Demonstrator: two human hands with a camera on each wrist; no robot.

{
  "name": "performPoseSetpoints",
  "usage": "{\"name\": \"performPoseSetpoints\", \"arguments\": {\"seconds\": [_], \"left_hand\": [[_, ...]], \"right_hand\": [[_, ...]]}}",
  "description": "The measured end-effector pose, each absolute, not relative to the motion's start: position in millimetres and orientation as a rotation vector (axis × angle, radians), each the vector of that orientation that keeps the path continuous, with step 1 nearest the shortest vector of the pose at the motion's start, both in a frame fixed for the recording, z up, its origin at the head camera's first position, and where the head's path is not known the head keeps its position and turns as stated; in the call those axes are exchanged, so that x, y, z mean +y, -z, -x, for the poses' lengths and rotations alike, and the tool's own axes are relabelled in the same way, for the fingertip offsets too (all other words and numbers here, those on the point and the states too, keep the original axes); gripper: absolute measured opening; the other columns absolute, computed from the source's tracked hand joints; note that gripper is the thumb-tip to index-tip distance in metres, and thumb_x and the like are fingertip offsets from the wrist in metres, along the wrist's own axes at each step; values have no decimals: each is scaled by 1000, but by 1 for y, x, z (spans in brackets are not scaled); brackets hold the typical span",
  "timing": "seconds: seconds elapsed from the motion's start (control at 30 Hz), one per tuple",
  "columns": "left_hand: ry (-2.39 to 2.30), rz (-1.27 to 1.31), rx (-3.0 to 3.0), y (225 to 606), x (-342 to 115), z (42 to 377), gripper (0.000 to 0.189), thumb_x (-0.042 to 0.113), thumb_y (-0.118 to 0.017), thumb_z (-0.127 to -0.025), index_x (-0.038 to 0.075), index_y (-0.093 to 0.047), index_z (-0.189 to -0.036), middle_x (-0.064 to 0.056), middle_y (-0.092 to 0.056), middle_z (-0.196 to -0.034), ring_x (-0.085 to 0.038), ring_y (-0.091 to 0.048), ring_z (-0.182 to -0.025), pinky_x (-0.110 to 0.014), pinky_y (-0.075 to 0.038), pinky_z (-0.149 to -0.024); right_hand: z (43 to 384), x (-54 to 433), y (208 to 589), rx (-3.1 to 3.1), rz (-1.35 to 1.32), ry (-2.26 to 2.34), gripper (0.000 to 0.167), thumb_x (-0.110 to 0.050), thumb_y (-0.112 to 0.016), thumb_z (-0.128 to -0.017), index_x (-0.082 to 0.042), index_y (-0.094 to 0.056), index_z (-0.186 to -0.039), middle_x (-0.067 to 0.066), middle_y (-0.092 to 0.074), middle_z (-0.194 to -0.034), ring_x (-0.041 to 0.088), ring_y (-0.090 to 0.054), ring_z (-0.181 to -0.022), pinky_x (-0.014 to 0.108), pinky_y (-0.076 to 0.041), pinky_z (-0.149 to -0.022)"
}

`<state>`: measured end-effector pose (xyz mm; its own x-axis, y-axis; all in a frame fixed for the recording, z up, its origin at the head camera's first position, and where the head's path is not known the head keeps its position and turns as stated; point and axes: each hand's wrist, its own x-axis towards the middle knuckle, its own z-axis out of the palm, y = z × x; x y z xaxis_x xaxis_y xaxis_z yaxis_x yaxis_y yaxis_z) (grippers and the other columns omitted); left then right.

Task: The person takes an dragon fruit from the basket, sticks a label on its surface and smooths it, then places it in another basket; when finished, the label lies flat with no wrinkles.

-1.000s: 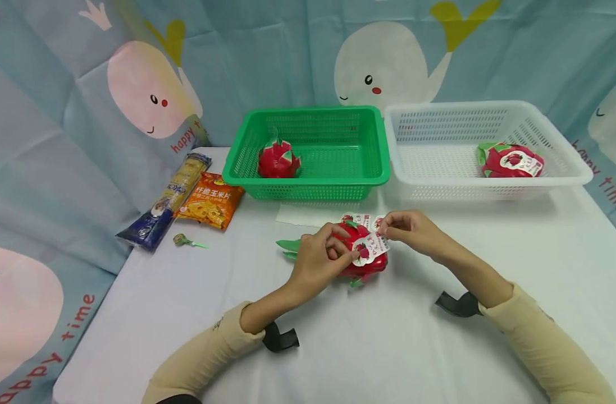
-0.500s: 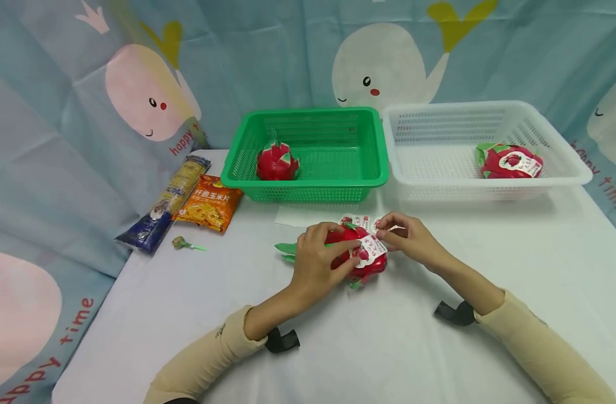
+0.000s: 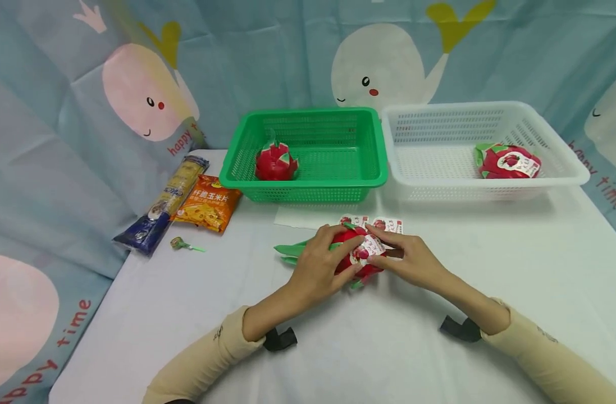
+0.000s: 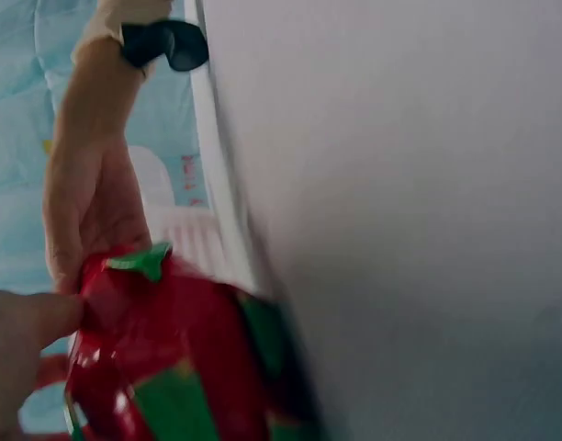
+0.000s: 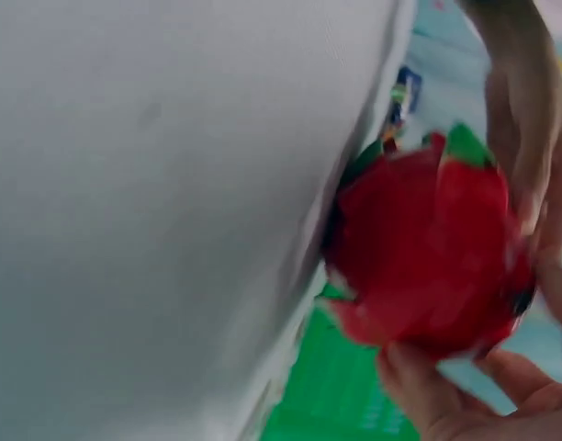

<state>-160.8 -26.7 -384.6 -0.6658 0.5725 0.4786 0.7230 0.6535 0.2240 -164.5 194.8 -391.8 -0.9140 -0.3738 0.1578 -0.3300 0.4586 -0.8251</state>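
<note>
A plastic-looking red dragon fruit (image 3: 345,262) with green leaf tips lies on the white table between both hands. Its upper side carries a white label (image 3: 370,247) with a fruit picture. My left hand (image 3: 315,261) curves over the fruit's left side, fingertips at the label's left edge. From the right, my right hand (image 3: 414,259) grips the fruit, its thumb and forefinger against the label. The left wrist view shows the fruit (image 4: 171,322) from low down with the right hand (image 4: 93,197) beyond; in the right wrist view, thumb and fingers (image 5: 419,386) hold its underside.
Two more labels (image 3: 388,225) on a pale backing strip (image 3: 305,217) lie behind the fruit. A green basket (image 3: 308,183) with one dragon fruit and a white basket (image 3: 484,182) with a labelled one stand at the back. Snack bags (image 3: 209,203) and a lollipop (image 3: 178,243) lie left.
My right hand has moved from the label's outer edge onto the fruit, thumb lower. The label now lies flat against the fruit. My left hand has spread a little over it.
</note>
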Motion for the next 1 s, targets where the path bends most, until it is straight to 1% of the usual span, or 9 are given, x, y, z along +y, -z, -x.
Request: {"name": "performPoseSetpoints", "arguments": {"seconds": [0.1, 0.23, 0.3, 0.37, 0.5, 0.6, 0.77, 0.9, 1.0], "left_hand": [[436, 1074, -2516, 383, -28, 164, 46, 38, -60, -87, 25, -52, -130, -10, -45, -126, -24, -43, -114, -32, -51, -83], [369, 1077, -2525, 381, -28, 168, 46, 42, -59, -86, 28, -52, -129, -8, -46, -126, -22, -46, -110, -28, -55, -65], [387, 1067, -2529, 380, -29, 169, 46, 44, -61, -85, 28, -53, -127, -7, -47, -125, -21, -48, -108, -28, -55, -57], [398, 1066, -2528, 379, -29, 170, 46, 45, -62, -84, 27, -54, -126, -6, -49, -123, -21, -50, -107, -29, -55, -56], [427, 1078, -2526, 378, -30, 171, 48, 46, -63, -82, 27, -55, -125, -5, -50, -123, -21, -52, -107, -31, -56, -57], [466, 1090, -2517, 377, -32, 172, 49, 46, -65, -81, 27, -55, -125, -5, -50, -124, -20, -52, -108, -32, -56, -60], [534, 1117, -2467, 379, -37, 175, 54, 45, -71, -76, 24, -57, -124, -4, -53, -119, -19, -54, -110, -32, -56, -69], [620, 1168, -2470, 379, -42, 180, 58, 42, -73, -75, 19, -56, -126, -3, -55, -115, -16, -56, -107, -30, -55, -77], [820, 1204, -2528, 376, -50, 186, 58, 34, -74, -77, 16, -54, -128, -3, -56, -115, -15, -57, -105, -30, -54, -80]], "right_hand": [[162, 191, 392, 2690, 731, 1448, 53, -21, -68, -84, -7, -50, -132, 14, -56, -128, 24, -62, -106, 22, -52, -83], [163, 193, 393, 2613, 685, 1519, 45, -14, -61, -88, -4, -50, -131, 16, -52, -132, 28, -51, -120, 12, -45, -87], [162, 195, 394, 2605, 672, 1506, 42, -14, -57, -91, -5, -50, -131, 16, -50, -134, 26, -48, -123, 8, -42, -87], [160, 196, 393, 2651, 713, 1456, 41, -13, -56, -92, -4, -50, -131, 17, -50, -132, 20, -53, -117, 10, -44, -84], [155, 195, 392, 2813, 833, 1301, 43, -12, -58, -90, 0, -49, -130, 17, -55, -127, 13, -63, -94, 21, -53, -74], [154, 194, 390, 2820, 812, 1268, 45, -14, -57, -91, -1, -46, -133, 14, -53, -131, 20, -61, -105, 33, -53, -83], [151, 192, 389, 2788, 735, 1145, 51, -23, -48, -96, 0, -34, -140, 13, -41, -142, 29, -41, -130, 46, -36, -103], [149, 191, 388, 2801, 730, 1062, 57, -26, -43, -98, 3, -23, -143, 20, -35, -144, 35, -38, -130, 50, -34, -104], [149, 193, 385, 2809, 792, 1073, 61, -24, -47, -97, -4, -17, -146, 18, -32, -147, 33, -40, -130, 48, -41, -99]]}}
